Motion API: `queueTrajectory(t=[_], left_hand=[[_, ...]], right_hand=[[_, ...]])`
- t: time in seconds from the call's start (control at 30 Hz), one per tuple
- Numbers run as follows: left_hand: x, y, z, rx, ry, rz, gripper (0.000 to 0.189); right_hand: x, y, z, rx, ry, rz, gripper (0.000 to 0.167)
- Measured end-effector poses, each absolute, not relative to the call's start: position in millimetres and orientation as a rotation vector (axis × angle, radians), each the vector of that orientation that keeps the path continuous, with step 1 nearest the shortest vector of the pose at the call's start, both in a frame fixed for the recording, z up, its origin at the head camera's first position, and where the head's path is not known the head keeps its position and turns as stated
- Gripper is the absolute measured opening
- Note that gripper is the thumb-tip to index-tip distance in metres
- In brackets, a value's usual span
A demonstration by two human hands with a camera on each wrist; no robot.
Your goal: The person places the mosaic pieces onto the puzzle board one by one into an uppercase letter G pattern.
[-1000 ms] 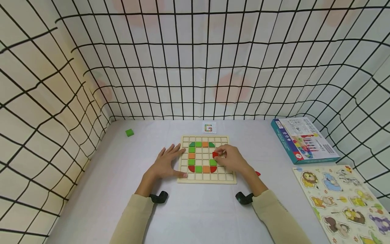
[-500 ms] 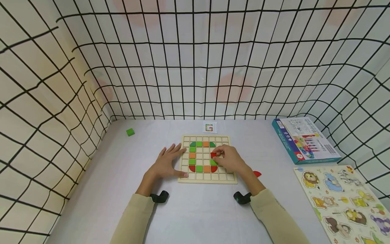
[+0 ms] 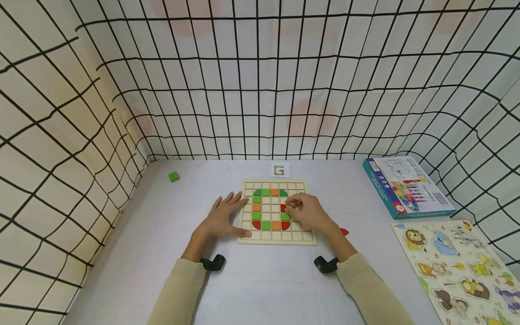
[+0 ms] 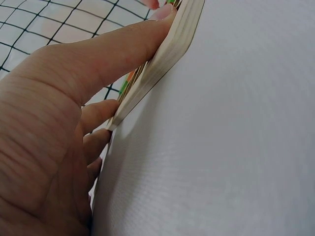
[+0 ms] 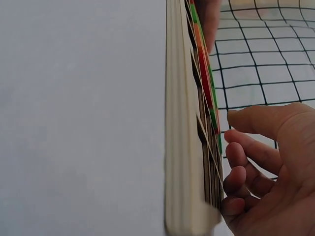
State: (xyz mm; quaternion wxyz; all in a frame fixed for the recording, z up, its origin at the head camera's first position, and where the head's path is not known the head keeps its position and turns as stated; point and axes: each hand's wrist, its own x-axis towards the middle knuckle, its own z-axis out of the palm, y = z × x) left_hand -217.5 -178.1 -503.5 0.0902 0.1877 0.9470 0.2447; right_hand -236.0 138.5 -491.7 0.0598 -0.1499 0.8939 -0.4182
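A wooden grid board (image 3: 302, 235) lies on the white table. Green, orange and red tiles sit in its cells, laid out in a ring. My left hand (image 3: 221, 220) rests on the board's left side with fingers spread, the thumb (image 4: 133, 44) lying over the edge in the left wrist view. At the ring's right side, my right hand (image 3: 309, 211) has its fingertips beside a red tile (image 3: 283, 208), which sits in a cell above a green tile (image 3: 285, 216). Thumb and index finger stand slightly apart in the right wrist view, with nothing seen between them.
A small pattern card (image 3: 280, 170) lies behind the board. One green block (image 3: 174, 176) is at the far left. A red piece (image 3: 344, 231) lies partly behind the right forearm. To the right are a box (image 3: 410, 185) and an animal puzzle board (image 3: 459, 266). Black netting (image 3: 260, 90) surrounds the table.
The red tile, earlier pinched by my right hand, has moved slightly left and down into a cell. The right fingertips have drawn a little away from it. My left hand stays put.
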Motion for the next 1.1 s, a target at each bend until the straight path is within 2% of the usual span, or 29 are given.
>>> queueTrajectory(t=[0.33, 0.77, 1.1], left_hand=[[-218, -180, -506, 0.556, 2.821, 0.707, 0.111], [-221, -180, -507, 0.549, 2.814, 0.719, 0.112], [-220, -179, -507, 0.55, 2.812, 0.729, 0.112]], right_hand=[[-229, 178, -490, -0.346, 2.803, -1.219, 0.025], [-203, 240, -491, -0.289, 2.906, -1.077, 0.033], [-179, 266, -490, -0.238, 2.919, -0.978, 0.04]])
